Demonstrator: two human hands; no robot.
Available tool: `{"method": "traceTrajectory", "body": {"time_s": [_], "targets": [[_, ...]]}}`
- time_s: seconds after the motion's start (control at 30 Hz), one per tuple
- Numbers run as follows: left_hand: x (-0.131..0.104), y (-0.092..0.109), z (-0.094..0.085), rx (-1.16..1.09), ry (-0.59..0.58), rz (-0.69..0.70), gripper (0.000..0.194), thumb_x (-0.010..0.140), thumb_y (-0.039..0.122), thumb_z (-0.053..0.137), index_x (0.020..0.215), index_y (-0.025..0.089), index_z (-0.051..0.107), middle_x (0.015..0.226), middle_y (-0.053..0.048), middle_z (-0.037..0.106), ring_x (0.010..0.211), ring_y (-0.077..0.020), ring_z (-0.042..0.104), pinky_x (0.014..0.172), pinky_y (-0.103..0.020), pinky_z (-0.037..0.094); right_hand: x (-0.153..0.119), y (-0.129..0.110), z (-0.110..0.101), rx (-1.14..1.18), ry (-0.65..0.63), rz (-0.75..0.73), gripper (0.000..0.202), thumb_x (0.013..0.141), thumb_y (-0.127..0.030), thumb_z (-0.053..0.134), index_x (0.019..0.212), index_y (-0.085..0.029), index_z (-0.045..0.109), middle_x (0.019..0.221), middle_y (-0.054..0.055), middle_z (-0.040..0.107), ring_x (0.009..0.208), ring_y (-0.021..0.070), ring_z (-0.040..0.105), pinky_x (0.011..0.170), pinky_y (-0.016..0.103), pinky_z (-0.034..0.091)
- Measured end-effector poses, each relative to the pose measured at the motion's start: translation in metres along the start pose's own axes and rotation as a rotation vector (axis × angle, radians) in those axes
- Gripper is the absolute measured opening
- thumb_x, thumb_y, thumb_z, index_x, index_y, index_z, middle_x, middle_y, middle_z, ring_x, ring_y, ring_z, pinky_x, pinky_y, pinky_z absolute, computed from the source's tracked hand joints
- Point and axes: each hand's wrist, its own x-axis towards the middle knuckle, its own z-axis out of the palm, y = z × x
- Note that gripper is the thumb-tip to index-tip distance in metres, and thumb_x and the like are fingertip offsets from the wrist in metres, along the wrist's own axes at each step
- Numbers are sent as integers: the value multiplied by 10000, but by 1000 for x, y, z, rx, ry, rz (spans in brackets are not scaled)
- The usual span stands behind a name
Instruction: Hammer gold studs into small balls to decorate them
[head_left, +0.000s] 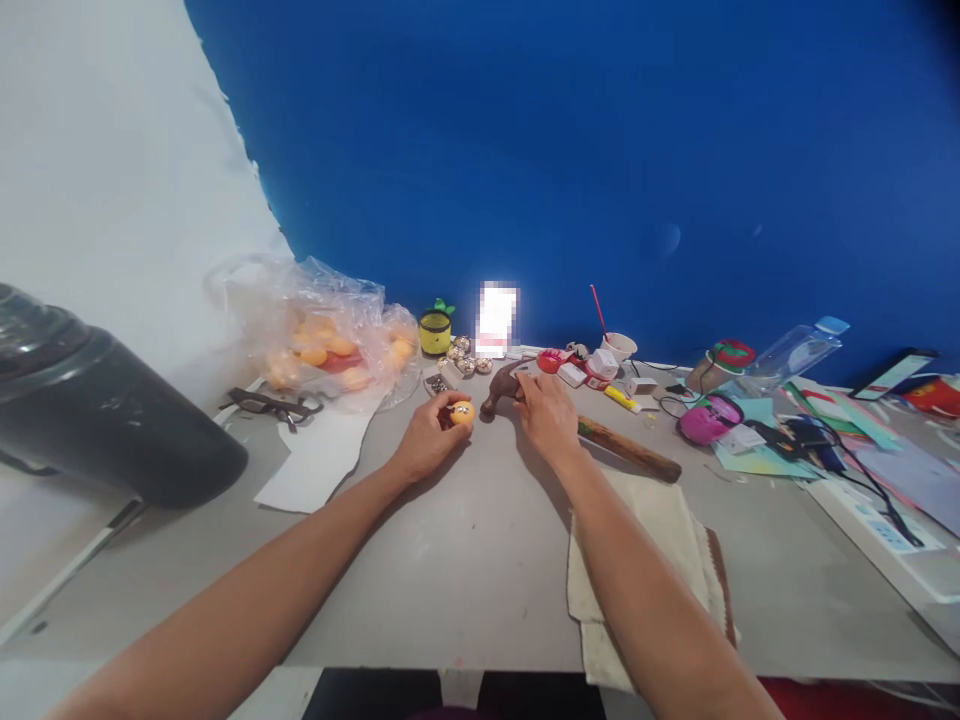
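Note:
Between the thumb and fingers of my left hand [433,437] is a small orange ball [462,413] with shiny silver bits on its top. My right hand [551,417] is closed over the neck of a claw hammer [504,388], just behind its rusty head. The hammer lies across the table, its wooden handle stretching to the right past my wrist. My palm hides the middle part of it. Behind my left hand are a small open box of metal pieces [435,384] and several shiny silver-gold balls [466,364].
A clear plastic bag [322,285] of orange balls stands at back left, near glasses [274,405] and white paper [319,465]. A large dark flask [112,410] leans in at left. A cream cloth [645,540] lies under my right forearm. A paper cup [619,347] and bottle [795,355] are behind.

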Motion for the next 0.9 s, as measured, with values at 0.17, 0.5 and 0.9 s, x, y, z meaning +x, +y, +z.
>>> {"method": "traceTrajectory", "body": {"time_s": [0.17, 0.5, 0.9], "targets": [[-1, 1, -2, 80, 1, 30, 437, 739, 268, 658, 1171, 205, 662, 995, -28, 698, 793, -177, 642, 719, -305, 561, 2, 6, 15, 17, -159, 33, 303, 1002, -255, 597, 1299, -241, 653, 1211, 113, 669, 1139, 290, 569, 882, 369, 434], [-2, 4, -5, -20, -85, 4, 392, 887, 461, 574, 1149, 197, 700, 959, -52, 712, 818, -201, 634, 748, -328, 530, -2, -16, 13, 293, 52, -148, 281, 980, -249, 629, 1250, -212, 695, 1254, 121, 676, 1205, 287, 558, 1041, 408, 434], [-4, 11, -1, -232, -106, -57, 689, 763, 495, 788, 1320, 168, 549, 1068, -101, 770, 1042, -294, 710, 920, -409, 534, -10, -41, 26, 427, 8, -351, 306, 934, -296, 739, 1236, -251, 729, 1135, 75, 689, 1061, 260, 572, 945, 392, 447]]}}
